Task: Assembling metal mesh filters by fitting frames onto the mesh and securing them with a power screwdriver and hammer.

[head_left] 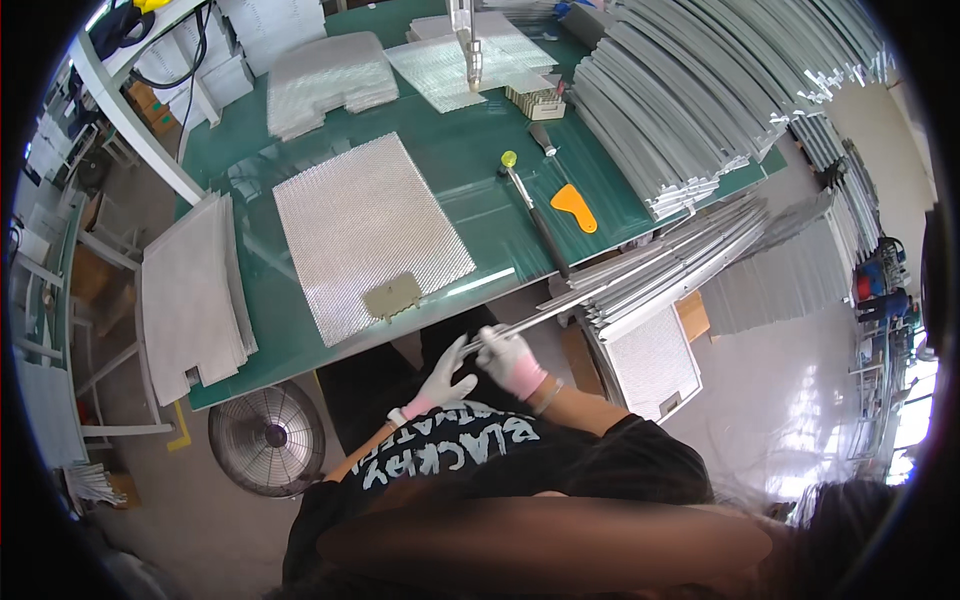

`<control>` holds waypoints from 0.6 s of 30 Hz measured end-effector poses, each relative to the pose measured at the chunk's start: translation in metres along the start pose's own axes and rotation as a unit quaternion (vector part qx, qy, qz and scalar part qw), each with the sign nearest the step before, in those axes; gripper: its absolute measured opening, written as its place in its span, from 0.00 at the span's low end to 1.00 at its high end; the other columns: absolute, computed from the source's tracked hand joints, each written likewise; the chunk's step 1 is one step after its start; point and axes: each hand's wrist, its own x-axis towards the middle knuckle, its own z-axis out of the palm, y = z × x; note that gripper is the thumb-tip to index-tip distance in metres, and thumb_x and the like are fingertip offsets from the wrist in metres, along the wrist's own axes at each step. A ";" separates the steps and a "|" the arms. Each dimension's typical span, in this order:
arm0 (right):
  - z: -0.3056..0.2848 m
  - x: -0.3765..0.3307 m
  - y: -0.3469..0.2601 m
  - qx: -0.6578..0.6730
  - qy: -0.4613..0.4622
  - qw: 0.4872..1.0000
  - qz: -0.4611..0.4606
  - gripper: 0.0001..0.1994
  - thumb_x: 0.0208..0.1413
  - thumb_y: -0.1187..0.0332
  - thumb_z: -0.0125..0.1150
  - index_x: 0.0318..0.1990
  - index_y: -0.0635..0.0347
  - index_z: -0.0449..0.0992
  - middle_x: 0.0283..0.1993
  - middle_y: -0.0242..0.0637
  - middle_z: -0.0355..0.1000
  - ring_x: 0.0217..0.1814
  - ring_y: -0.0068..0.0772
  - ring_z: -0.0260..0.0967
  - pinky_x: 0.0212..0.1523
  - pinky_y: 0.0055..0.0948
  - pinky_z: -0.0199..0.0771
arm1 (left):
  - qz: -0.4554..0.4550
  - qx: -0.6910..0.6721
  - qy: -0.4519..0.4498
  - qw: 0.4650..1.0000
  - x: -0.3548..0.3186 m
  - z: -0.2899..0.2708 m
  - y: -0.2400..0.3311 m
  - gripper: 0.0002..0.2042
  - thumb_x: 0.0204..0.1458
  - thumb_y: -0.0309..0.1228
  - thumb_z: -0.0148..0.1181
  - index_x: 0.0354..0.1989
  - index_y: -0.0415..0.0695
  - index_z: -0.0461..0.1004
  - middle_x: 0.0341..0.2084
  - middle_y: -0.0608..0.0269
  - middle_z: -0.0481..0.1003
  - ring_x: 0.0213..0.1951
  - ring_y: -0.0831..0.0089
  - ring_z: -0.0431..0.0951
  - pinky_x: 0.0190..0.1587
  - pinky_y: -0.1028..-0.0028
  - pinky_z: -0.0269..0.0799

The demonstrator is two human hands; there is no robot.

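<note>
My right hand [512, 364], in a pale glove, is closed around a thin silver metal strip [545, 314] in front of the table's near edge. Beside it, my gloved left hand [438, 388] has its thumb spread from the fingers. Its fingertips are at the strip's near end; whether they touch it is hard to see. On the green table [440, 160] lies a silver mesh panel [365, 225] with a small olive-grey plate [392, 296] at its near edge. To its right lie a hammer [535, 215] with a yellow-green end and an orange scraper [575, 208].
Long metal strips [650, 110] are piled at the right. Below them, more strips [670, 255] jut toward me over a framed mesh panel [655, 365]. Mesh sheets [330, 80] are stacked at the back, others [195, 290] at the left edge. A floor fan [267, 438] stands lower left.
</note>
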 end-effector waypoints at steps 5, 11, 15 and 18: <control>0.043 -0.017 -0.014 -0.194 -0.101 0.970 -0.106 0.11 0.66 0.60 0.51 0.40 0.59 0.70 0.38 0.35 0.72 0.37 0.27 0.71 0.42 0.30 0.76 | 0.162 -0.118 0.125 0.972 0.000 0.000 0.038 0.28 0.64 0.49 0.43 0.60 0.36 0.63 0.64 0.45 0.60 0.65 0.57 0.62 0.67 0.62 0.54; -0.073 -0.010 -0.162 0.249 0.061 0.936 -0.241 0.18 0.65 0.46 0.43 0.41 0.51 0.68 0.47 0.35 0.67 0.47 0.32 0.64 0.55 0.40 0.66 | 0.384 -0.223 0.412 0.796 -0.092 -0.114 0.203 0.26 0.64 0.58 0.31 0.24 0.51 0.63 0.13 0.69 0.63 0.17 0.77 0.61 0.43 0.70 0.69; -0.051 -0.069 -0.243 0.185 0.198 0.901 -0.339 0.13 0.66 0.54 0.46 0.42 0.52 0.68 0.45 0.30 0.67 0.44 0.29 0.62 0.50 0.37 0.66 | 0.370 -0.059 0.451 0.810 -0.139 -0.138 0.245 0.27 0.66 0.55 0.29 0.23 0.49 0.65 0.08 0.70 0.59 0.11 0.78 0.59 0.31 0.72 0.67; -0.013 -0.101 -0.277 0.202 0.018 0.857 -0.473 0.10 0.64 0.59 0.52 0.37 0.55 0.68 0.30 0.26 0.64 0.28 0.19 0.59 0.33 0.22 0.65 | 0.214 0.036 0.447 0.868 -0.123 -0.129 0.236 0.30 0.66 0.55 0.31 0.27 0.42 0.69 0.09 0.62 0.66 0.09 0.79 0.60 0.13 0.79 0.55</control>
